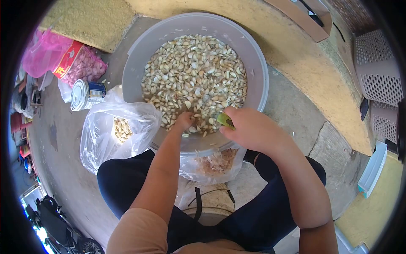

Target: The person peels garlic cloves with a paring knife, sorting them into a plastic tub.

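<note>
A large grey tub holds a mass of garlic cloves in cloudy water. My left hand reaches over the near side into the cloves. Its fingers are curled, and what they pinch, if anything, is hidden. To the right, my right hand is closed around the green handle of a knife, above the tub's near right part. The blade is hard to make out against the cloves. Left of the tub, a clear plastic bag stands open with pale peeled cloves inside.
Papery skins lie in a clear bag below the tub, with a bucket between my legs. At left are a can and a pink mesh sack of garlic. A yellow ledge curves behind; a motorcycle stands lower left.
</note>
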Action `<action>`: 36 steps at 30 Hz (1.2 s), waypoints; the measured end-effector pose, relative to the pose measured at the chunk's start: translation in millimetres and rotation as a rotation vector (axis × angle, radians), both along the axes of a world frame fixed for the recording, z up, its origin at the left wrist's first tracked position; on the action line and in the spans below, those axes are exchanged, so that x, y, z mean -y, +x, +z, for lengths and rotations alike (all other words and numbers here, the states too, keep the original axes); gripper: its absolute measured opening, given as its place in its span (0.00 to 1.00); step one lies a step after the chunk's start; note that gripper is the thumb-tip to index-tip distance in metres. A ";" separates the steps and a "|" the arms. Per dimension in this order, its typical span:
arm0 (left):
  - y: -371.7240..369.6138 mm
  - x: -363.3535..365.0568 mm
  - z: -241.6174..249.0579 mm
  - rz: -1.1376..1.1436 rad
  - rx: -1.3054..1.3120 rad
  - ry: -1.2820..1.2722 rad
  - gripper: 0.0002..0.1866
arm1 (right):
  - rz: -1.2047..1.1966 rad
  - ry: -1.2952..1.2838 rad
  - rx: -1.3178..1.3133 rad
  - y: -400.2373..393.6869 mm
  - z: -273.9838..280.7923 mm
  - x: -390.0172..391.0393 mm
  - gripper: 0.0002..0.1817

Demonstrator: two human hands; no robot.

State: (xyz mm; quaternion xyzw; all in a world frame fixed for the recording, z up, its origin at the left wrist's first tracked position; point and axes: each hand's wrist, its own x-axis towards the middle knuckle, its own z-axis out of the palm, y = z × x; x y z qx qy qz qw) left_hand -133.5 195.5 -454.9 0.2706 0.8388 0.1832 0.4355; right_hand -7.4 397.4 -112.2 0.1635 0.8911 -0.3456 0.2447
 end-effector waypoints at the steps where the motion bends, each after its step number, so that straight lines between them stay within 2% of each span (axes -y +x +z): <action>1: -1.3 -5.8 10.4 0.079 0.124 -0.045 0.19 | -0.002 -0.011 0.001 0.1 -0.9 -0.4 0.16; 2: -1.9 -9.8 21.0 0.159 0.247 -0.090 0.18 | -0.004 -0.022 0.001 0.5 -2.4 -0.9 0.18; 5: 4.6 -4.4 1.9 0.705 0.494 0.128 0.12 | -0.008 -0.035 0.005 1.5 -6.0 -2.2 0.20; 8: -4.6 17.6 -12.0 0.985 1.028 0.359 0.09 | -0.014 -0.043 0.023 0.9 -2.2 -2.9 0.20; 11: 7.0 18.4 33.2 1.206 1.139 0.482 0.08 | -0.021 -0.052 0.038 0.2 -1.8 -2.5 0.20; 14: 8.3 29.8 36.5 1.153 1.504 0.735 0.07 | -0.005 -0.036 0.014 2.3 -9.8 -3.9 0.20; 17: 19.6 13.0 83.3 1.262 1.441 0.866 0.07 | 0.013 -0.029 -0.002 2.2 -13.8 -4.2 0.21; 20: 24.9 -2.5 98.0 1.071 1.567 0.978 0.08 | -0.016 -0.032 -0.078 0.5 -23.8 -3.6 0.21; 23: 30.2 -25.0 139.3 0.999 1.528 0.919 0.09 | -0.163 -0.041 -0.140 -6.6 -23.3 -0.6 0.19; 26: 30.9 -44.7 183.6 0.767 1.514 0.873 0.12 | -0.263 -0.046 -0.228 -14.6 -32.4 -0.3 0.18; 30: 24.0 -54.5 239.0 0.675 1.333 0.731 0.15 | -0.352 -0.153 -0.238 -16.4 -21.5 6.3 0.16; 33: 12.8 -48.7 262.1 0.590 1.274 0.666 0.17 | -0.337 -0.053 -0.394 -17.9 -31.6 4.1 0.14; 36: 5.0 -43.1 273.8 0.609 1.265 0.707 0.18 | -0.478 -0.181 -0.388 -14.3 -26.4 -0.2 0.13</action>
